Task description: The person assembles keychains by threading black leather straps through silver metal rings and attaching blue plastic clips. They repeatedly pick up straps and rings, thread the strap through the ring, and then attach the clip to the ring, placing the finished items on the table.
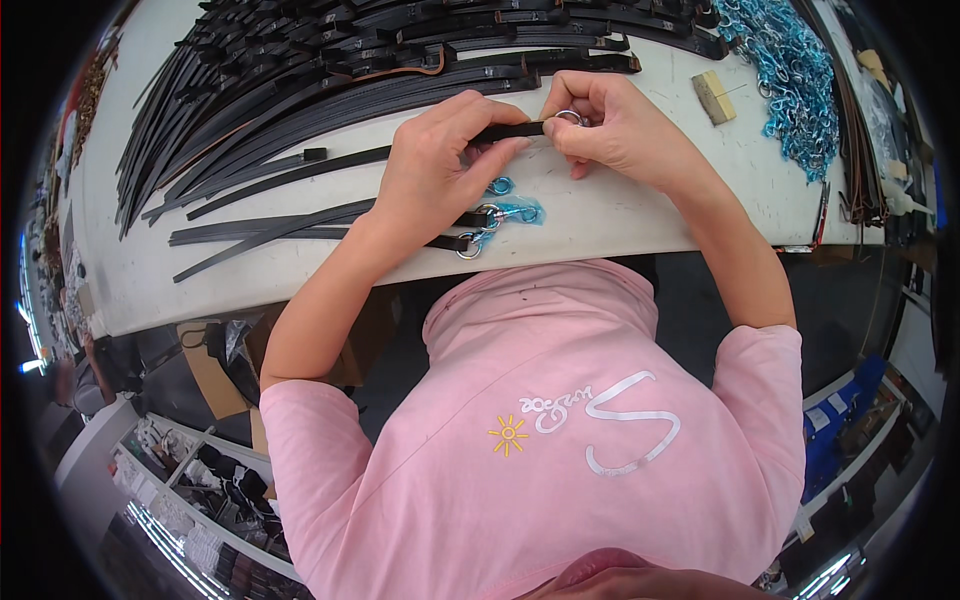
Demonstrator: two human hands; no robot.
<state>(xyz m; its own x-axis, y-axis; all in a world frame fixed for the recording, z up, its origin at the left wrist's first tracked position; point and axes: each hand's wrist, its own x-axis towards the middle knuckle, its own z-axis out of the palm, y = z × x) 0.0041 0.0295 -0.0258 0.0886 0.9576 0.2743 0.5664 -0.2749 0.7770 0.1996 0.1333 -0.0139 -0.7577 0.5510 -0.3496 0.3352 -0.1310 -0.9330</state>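
Note:
A long black strap (300, 172) runs across the white table, its right end raised between my two hands. My left hand (437, 150) is closed round the strap a little short of that end. At the tip, my right hand (610, 125) pinches the strap end together with a metal ring (570, 117); its fingers partly hide the ring. Nearer to me lie black straps (290, 228) with metal rings (470, 245) at their right ends. Small metal clasps in blue film (515, 212) are attached beside the rings.
Many black straps (300, 70) are piled along the back of the white table (640, 225). A heap of metal clasps in blue wrapping (795, 80) sits at the right, near a tan block (713, 98) with a needle-like piece in it. Brown straps (862, 170) hang over the right side.

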